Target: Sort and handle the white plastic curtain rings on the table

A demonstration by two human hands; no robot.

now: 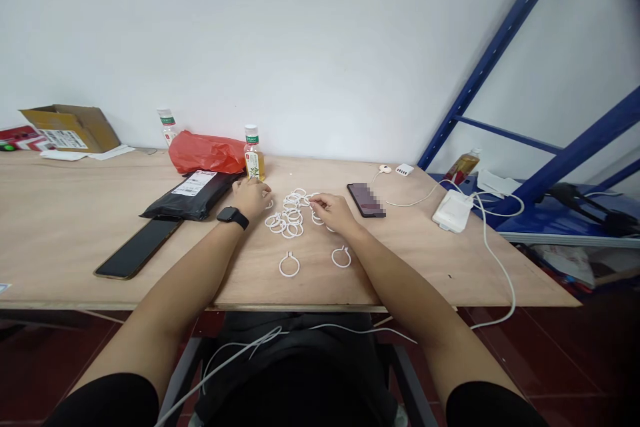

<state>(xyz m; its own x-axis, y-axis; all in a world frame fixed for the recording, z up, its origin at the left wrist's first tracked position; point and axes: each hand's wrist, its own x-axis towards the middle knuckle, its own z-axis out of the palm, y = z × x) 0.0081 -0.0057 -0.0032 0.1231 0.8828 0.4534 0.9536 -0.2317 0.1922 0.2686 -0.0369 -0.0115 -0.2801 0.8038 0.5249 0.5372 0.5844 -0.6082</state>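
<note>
A heap of several white plastic rings [291,215] lies on the plywood table [75,227] in front of me. My left hand [251,197], with a black watch on the wrist, rests curled at the heap's left edge, fingers closed beside a ring. My right hand [334,211] sits at the heap's right side, its fingers pinched on a white ring. Two single rings lie nearer to me, one [289,265] at the left and one [341,257] at the right.
A dark phone [138,248] and a black parcel [193,195] lie left. A red bag [206,153], two small bottles [254,153], and a cardboard box [73,127] stand at the back. Another phone [366,199], a white charger [453,211] with cables and blue shelving [545,167] are right.
</note>
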